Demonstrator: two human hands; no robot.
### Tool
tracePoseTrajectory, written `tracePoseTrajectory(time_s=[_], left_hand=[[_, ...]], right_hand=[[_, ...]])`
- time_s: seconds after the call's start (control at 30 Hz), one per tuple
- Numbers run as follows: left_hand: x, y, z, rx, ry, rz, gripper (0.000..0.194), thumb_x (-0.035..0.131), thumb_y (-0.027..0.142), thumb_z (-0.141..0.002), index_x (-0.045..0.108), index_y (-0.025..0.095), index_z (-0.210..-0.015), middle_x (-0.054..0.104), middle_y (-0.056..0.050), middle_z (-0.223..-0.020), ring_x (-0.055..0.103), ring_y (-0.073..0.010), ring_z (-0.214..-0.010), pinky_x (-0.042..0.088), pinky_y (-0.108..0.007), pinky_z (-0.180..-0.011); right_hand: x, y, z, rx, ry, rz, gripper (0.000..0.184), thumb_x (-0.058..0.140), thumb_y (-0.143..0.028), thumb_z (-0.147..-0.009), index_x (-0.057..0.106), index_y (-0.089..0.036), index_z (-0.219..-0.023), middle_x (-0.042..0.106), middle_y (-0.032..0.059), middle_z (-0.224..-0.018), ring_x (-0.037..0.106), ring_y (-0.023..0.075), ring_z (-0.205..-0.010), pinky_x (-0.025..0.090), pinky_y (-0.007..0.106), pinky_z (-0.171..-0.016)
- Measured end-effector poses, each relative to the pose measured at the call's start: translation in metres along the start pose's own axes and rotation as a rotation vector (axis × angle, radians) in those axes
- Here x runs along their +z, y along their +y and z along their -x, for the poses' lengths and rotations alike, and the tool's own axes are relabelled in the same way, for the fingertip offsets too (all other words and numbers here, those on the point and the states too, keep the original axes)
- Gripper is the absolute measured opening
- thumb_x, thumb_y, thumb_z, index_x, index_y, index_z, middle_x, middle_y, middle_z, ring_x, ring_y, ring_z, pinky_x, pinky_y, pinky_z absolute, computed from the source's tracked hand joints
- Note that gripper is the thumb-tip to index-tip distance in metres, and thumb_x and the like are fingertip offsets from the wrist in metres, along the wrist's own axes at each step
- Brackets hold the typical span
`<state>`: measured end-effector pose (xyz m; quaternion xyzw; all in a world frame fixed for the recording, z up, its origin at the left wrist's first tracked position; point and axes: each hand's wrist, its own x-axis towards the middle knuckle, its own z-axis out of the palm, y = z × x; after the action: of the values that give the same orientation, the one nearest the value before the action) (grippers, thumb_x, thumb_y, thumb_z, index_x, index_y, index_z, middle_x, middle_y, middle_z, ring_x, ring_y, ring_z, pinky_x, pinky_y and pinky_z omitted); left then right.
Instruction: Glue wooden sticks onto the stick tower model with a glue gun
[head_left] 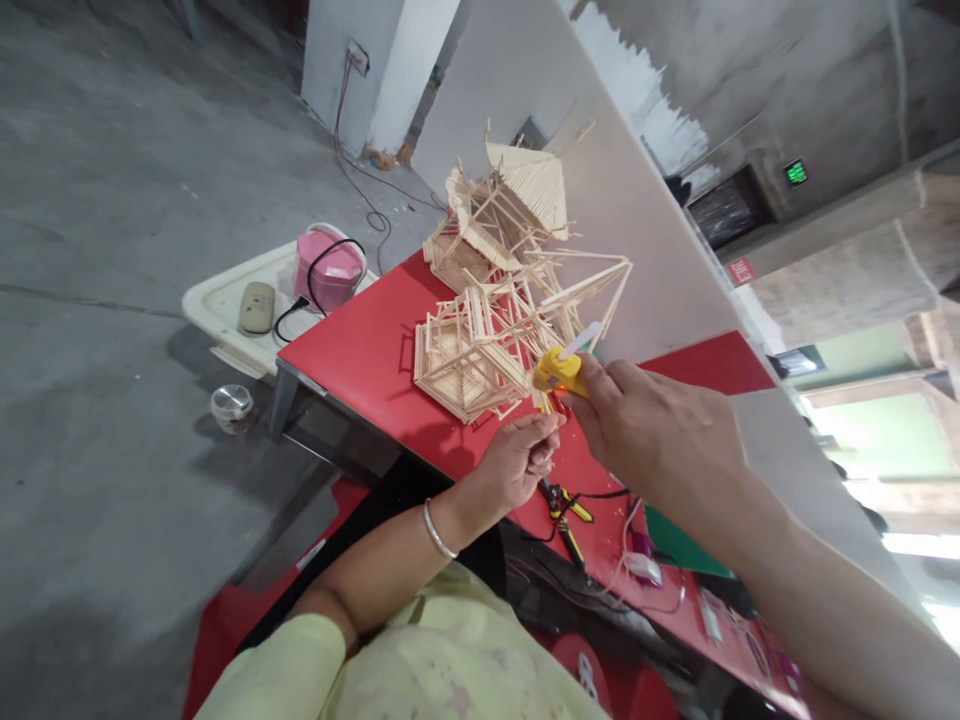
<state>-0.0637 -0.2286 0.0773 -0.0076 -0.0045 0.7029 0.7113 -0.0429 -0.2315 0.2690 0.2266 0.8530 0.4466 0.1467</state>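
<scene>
My right hand (652, 425) is closed around a yellow glue gun (559, 370), its nozzle pointing down beside a wooden stick model house (495, 290). A white glue stick (581, 340) juts from the back of the gun. My left hand (517, 460), with a silver bangle on the wrist, pinches a thin wooden stick (541, 420) just under the nozzle. The model stands on the red table (360, 350), in front of both hands.
A white partition board (637, 200) rises behind the model. Yellow-handled pliers (566, 510), cables and a small white device (643, 566) lie on the table near me. Left of the table, a white tray (217, 300) holds a pink appliance (326, 265) and a beige remote (256, 307). A small lidded jar (231, 404) sits on the concrete floor.
</scene>
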Motion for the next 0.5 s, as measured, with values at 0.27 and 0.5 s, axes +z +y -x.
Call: tracePoseTrajectory(time_s=[0.27,0.5], left_hand=[[0.0007,-0.0003,-0.0001,-0.013,-0.012,0.003,0.045,0.094,0.036,-0.063,0.058,0.013,-0.077,0.057,0.005,-0.063,0.033,0.0013,-0.042,0.016,-0.014,-0.040],[0.0007,0.0004,-0.0012,0.000,-0.006,-0.015,0.045,0.094,0.037,-0.062,0.057,0.013,-0.074,0.057,0.005,-0.062,0.031,0.0013,-0.042,0.016,-0.014,-0.041]], right_hand=[[0.0021,-0.0015,0.0046,-0.027,0.085,-0.016,0.032,0.046,-0.027,-0.103,0.064,-0.014,-0.126,0.070,0.0076,-0.081,0.061,0.0173,-0.066,0.013,0.032,-0.054],[0.0025,-0.0012,0.0050,-0.034,0.104,0.001,0.031,0.048,-0.026,-0.102,0.065,-0.014,-0.125,0.069,0.0060,-0.078,0.059,0.0171,-0.064,0.014,0.032,-0.054]])
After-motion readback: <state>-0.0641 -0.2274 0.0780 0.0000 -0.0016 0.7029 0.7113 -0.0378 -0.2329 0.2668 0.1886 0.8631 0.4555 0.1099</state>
